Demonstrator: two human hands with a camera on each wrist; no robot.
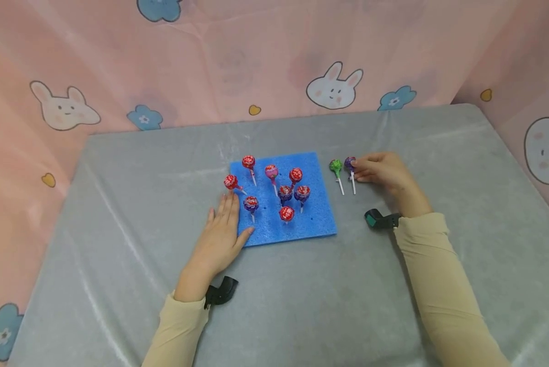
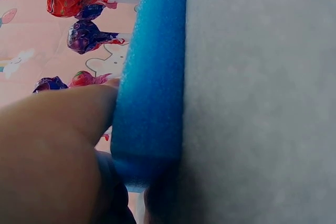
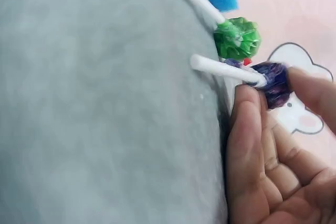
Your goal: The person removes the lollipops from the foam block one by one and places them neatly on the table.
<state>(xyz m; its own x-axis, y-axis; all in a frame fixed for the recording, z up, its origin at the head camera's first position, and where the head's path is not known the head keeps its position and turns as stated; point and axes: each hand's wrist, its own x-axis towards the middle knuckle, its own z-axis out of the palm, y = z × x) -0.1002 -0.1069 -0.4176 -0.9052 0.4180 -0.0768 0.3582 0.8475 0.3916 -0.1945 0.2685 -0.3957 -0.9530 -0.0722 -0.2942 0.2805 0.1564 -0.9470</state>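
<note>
A purple lollipop (image 3: 276, 78) is pinched beside a green lollipop (image 3: 238, 39).

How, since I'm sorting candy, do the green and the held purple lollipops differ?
The green lollipop is wrapped in green, the purple lollipop in purple. The right hand pinches the purple lollipop, not the green lollipop. The green lollipop sits nearer the blue foam than the purple lollipop. Both have white sticks.

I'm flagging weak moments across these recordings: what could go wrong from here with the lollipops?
The right grip pinches the purple lollipop by its wrapped head, so it might twist or slip. The green lollipop lies close beside it and could be nudged. On the blue foam board, the red lollipop at the left edge leans outward and may work loose if bumped.
</note>
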